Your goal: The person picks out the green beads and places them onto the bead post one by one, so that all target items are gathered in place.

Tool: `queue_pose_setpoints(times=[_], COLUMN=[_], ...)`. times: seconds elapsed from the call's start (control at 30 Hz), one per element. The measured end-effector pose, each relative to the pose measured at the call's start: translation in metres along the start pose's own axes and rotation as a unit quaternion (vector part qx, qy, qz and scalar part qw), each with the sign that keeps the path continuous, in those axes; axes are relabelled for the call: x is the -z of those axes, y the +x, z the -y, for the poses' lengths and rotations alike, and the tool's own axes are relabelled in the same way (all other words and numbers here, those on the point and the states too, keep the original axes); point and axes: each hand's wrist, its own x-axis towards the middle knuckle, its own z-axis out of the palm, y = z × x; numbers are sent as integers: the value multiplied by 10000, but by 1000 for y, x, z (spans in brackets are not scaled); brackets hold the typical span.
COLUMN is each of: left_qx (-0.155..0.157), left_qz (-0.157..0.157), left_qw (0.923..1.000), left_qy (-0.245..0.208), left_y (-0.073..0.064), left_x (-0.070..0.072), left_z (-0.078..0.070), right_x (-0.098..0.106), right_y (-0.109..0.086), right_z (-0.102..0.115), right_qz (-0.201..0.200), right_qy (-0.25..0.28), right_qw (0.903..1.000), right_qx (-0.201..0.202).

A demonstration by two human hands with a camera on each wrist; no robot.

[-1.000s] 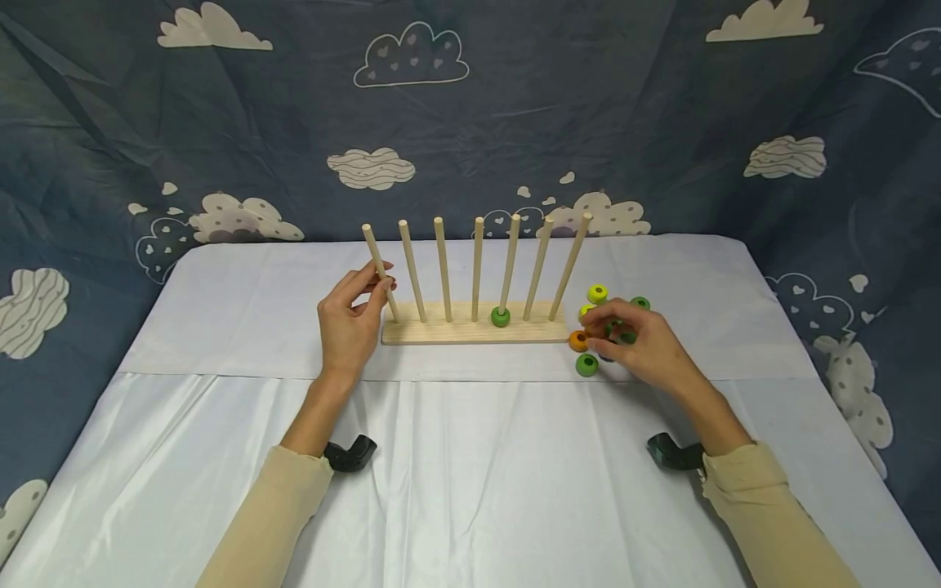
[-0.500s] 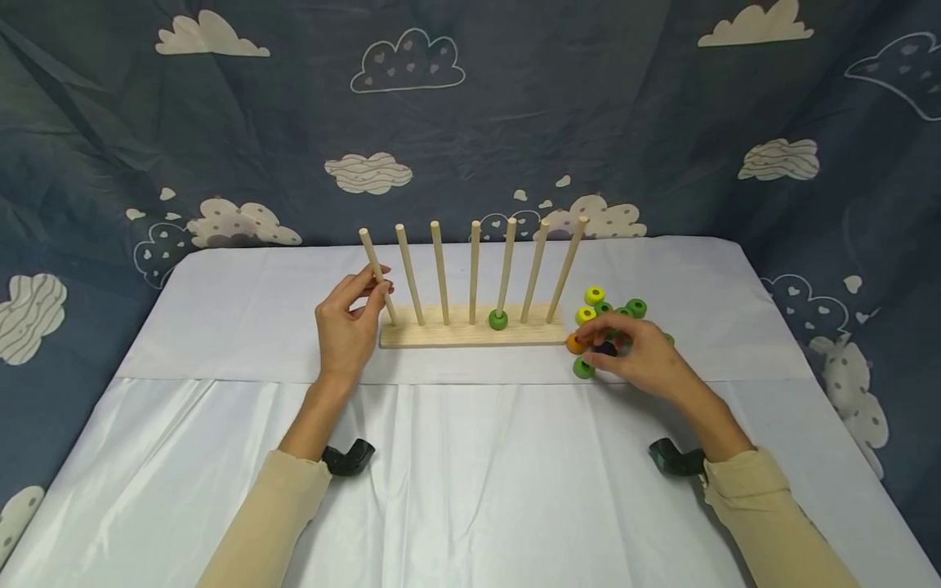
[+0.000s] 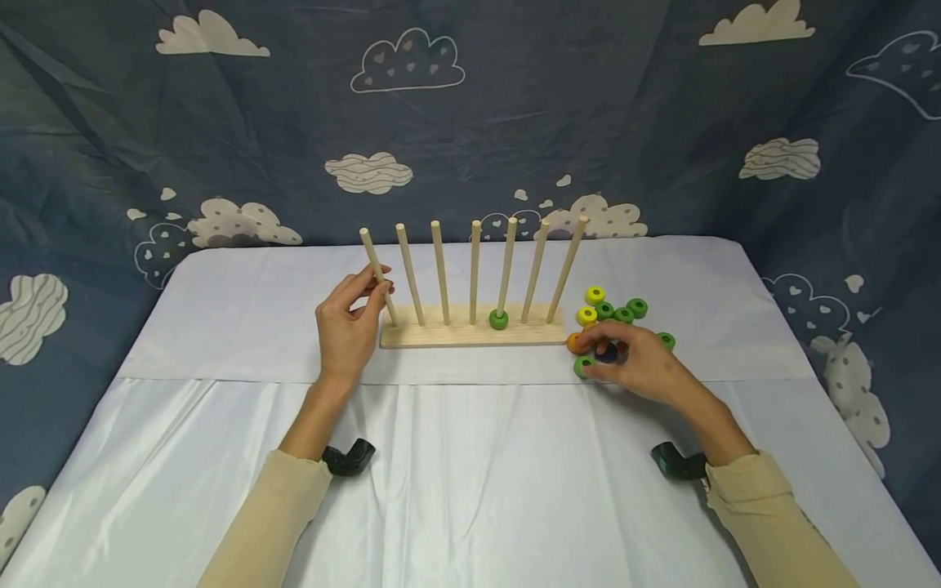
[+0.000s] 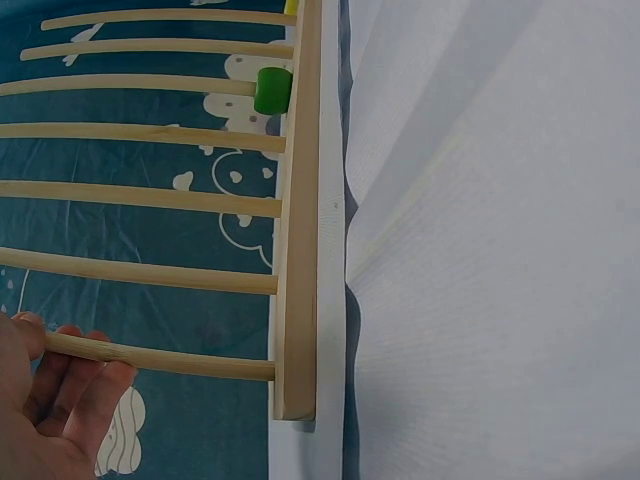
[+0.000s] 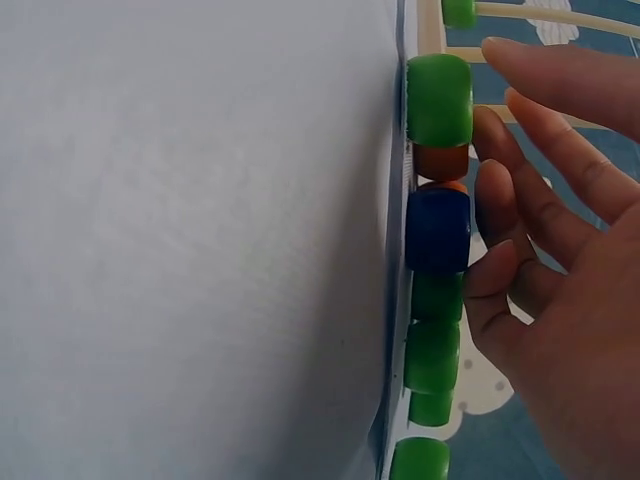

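Observation:
A wooden rack has a row of several upright pegs on a flat base [image 3: 441, 336]. My left hand [image 3: 349, 322] pinches the leftmost peg [image 4: 185, 362] between thumb and fingers. One green bead [image 3: 498, 320] sits low on a peg right of the middle. My right hand [image 3: 638, 359] hovers over the loose beads, its fingers spread and loosely bent, with nothing held. Its thumb tip is right by the nearest green bead [image 5: 440, 100]. The other fingertips are close to an orange bead [image 3: 574, 343] and a dark blue bead [image 5: 438, 230], partly covered in the head view.
Two yellow beads [image 3: 586, 316] and several more green beads [image 3: 637, 308] lie behind and right of my right hand. The white cloth-covered table [image 3: 470, 474] ends at a dark curtain [image 3: 515, 122] with cloud prints. A black wrist mount [image 3: 350, 457] is on each forearm.
My right hand has shifted slightly down and right, and its thumb has come to the nearest green bead. The left hand keeps its grip on the peg.

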Motion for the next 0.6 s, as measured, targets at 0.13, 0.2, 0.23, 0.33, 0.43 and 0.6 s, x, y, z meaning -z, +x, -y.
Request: queue_pose_setpoints(times=[0.13, 0.2, 0.23, 0.33, 0.43, 0.6], left_qx=[-13, -20, -20, -25, -31, -27], left_qz=[-10, -13, -13, -20, -27, -29], left_qw=[10000, 10000, 10000, 10000, 10000, 10000], left_qy=[-4, 4, 13, 40, 75, 80], left_y=[0, 0, 0, 1, 1, 1], left_x=[0, 0, 0, 0, 0, 0], left_z=[1, 1, 1, 1, 1, 1], right_x=[-1, -1, -1, -1, -1, 0], right_y=[0, 0, 0, 0, 1, 0], right_z=[0, 0, 1, 1, 0, 0], right_qz=[57, 81, 88, 111, 135, 174], right_qy=[-68, -108, -137, -210, -271, -391], right_qw=[10000, 9999, 9999, 9997, 9995, 9991], right_qx=[16, 22, 23, 61, 94, 79])
